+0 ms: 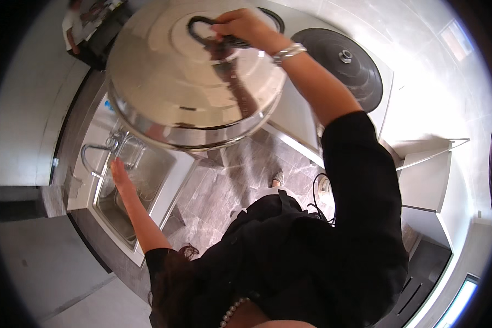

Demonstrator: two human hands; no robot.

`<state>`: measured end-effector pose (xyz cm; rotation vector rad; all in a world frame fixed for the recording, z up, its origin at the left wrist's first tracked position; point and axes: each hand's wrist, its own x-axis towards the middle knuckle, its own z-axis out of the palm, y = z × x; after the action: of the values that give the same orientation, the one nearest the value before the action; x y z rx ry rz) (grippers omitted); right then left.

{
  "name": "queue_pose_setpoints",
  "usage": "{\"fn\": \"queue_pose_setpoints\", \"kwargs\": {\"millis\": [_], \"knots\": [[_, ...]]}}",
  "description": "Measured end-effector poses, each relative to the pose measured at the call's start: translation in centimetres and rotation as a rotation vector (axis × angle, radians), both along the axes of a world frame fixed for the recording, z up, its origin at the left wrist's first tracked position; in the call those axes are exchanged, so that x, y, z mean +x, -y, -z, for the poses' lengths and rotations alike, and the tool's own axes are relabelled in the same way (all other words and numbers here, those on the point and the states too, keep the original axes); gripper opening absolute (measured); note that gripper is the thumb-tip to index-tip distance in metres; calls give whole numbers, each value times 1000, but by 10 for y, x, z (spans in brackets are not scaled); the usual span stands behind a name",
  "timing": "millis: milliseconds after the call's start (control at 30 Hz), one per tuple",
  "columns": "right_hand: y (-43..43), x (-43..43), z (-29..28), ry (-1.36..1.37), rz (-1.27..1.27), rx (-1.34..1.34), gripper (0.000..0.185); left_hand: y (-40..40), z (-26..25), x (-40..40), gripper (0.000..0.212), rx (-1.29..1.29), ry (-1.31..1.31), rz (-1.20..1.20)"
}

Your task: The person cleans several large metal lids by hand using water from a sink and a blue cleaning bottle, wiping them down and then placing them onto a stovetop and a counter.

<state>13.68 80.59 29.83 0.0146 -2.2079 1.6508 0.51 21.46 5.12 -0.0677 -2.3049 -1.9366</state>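
Note:
My right hand (240,28) grips the black loop handle (196,29) of a large, shiny, domed metal lid (160,78). The lid is tilted, raised in front of me, and hides much of what lies behind it. Its polished surface reflects my arm. At the left, my left hand (121,175) is stretched out over a stainless steel sink (117,221), with nothing seen in it. Close to its fingers stands a curved chrome faucet (86,153); contact between them cannot be made out.
A dark round lid (336,67) with a metal knob rests on the white counter (387,98) beyond my right arm. Another person (73,30) stands at the far upper left. Grey tile floor (205,188) lies below, with a black cable (317,192) near my waist.

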Motion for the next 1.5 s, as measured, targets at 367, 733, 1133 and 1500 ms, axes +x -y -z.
{"fn": "queue_pose_setpoints", "kwargs": {"millis": [367, 733, 1133, 1500], "knots": [[-226, 313, -27, 327, 571, -27, 42, -521, -118, -21, 59, -368, -361, 738], [-219, 571, 10, 462, 1353, -339, 20, -904, -51, 146, 55, -770, -1065, 1370], [-171, 610, 48, 412, 1535, -425, 24, -951, -54, 151, 20, -796, -1183, 1507], [-299, 419, 56, 384, 1054, -562, 19, -779, -255, -164, 30, -699, -992, 1152]]}}
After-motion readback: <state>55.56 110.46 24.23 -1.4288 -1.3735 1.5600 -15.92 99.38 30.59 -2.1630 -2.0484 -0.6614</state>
